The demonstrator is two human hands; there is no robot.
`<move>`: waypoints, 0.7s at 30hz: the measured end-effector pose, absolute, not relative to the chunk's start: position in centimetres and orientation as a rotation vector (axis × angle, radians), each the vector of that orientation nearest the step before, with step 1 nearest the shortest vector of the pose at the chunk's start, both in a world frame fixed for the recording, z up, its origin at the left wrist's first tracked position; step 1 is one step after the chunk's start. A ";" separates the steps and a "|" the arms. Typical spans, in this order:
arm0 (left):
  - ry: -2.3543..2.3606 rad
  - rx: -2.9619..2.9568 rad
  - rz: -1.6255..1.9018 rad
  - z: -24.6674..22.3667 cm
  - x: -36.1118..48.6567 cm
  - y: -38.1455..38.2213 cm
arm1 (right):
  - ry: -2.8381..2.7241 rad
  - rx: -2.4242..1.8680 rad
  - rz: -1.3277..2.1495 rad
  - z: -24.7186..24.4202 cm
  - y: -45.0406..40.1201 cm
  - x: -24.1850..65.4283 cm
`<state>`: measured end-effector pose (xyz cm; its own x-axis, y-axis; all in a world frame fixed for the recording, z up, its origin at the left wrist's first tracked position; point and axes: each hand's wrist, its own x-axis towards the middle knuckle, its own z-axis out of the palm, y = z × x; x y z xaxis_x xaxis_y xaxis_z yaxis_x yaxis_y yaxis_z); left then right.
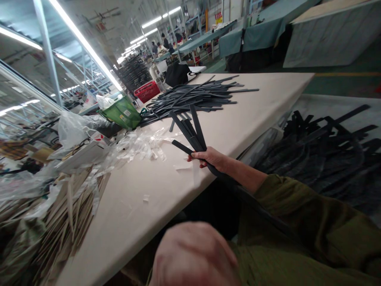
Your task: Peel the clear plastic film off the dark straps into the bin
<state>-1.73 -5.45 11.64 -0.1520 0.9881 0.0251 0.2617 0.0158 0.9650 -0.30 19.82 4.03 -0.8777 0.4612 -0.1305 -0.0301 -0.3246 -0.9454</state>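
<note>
Charcoal strips point(198, 129) fan out from the right hand point(214, 157) in the head view, its fingers wrapped around them over the tabletop point(166, 190). Beyond those fingers lies a pile of similar strips point(190, 96); to their left, clear plastic scraps point(145, 145). Nearer the camera than the fingers, the left hand point(193, 254) is blurred; I cannot tell its grip.

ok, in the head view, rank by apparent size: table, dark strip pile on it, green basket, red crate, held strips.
1. Table
2. Dark strip pile
3. Green basket
4. Red crate
Held strips: unranked; nearer the camera and partly hidden, so unsure.
</note>
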 end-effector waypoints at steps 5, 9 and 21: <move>2.454 1.114 1.297 5.8 -6.2 0.0 | -1.617 -0.498 2.220 4.8 19.0 0.7; 2.361 1.003 1.252 1.4 -7.4 2.0 | -1.623 -0.474 2.189 5.1 18.5 0.9; 1.866 0.529 1.913 9.8 -18.8 4.6 | -1.613 -0.619 2.030 5.1 19.2 5.1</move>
